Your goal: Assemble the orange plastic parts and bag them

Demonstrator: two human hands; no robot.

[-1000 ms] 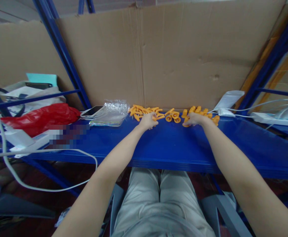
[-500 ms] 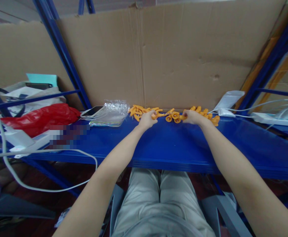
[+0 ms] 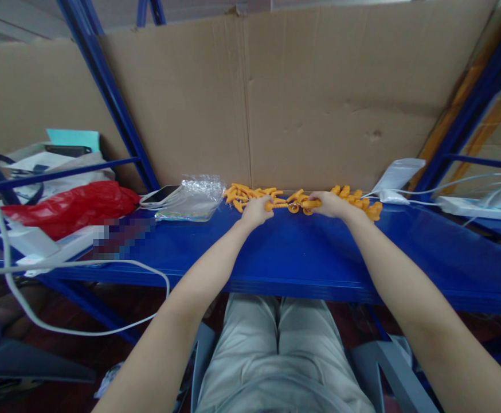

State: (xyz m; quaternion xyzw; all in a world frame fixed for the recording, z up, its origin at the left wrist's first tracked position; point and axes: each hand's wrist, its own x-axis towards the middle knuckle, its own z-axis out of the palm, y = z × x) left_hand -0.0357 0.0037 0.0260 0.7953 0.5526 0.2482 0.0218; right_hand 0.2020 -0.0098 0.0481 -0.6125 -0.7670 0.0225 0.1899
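My left hand (image 3: 255, 213) is closed on an orange plastic piece with a ridged, twisted-looking stem (image 3: 280, 205) that points right. Opposite it, my right hand (image 3: 328, 205) pinches another orange piece (image 3: 310, 203), its end turned toward that stem. Whether the two ends touch I cannot tell. Round, cup-like orange pieces (image 3: 294, 209) lie between and behind the hands. A loose pile of curved orange pieces (image 3: 238, 194) is beside my left hand, and a cluster of orange pieces (image 3: 364, 203) lies behind and right of my right hand. Fingers partly hide both held pieces.
The blue shelf (image 3: 302, 252) backs onto a cardboard sheet (image 3: 319, 103). Leftward are clear plastic bags (image 3: 199, 201), a phone (image 3: 162, 195), a red plastic bag (image 3: 78, 206) and a looping white cable (image 3: 164, 278). A white plastic packet (image 3: 399, 178) and power strip (image 3: 482, 207) are at right.
My right hand has shifted a little left with its orange piece, closing the distance to my left hand. It now covers more of the round pieces. My left hand stays nearly still.
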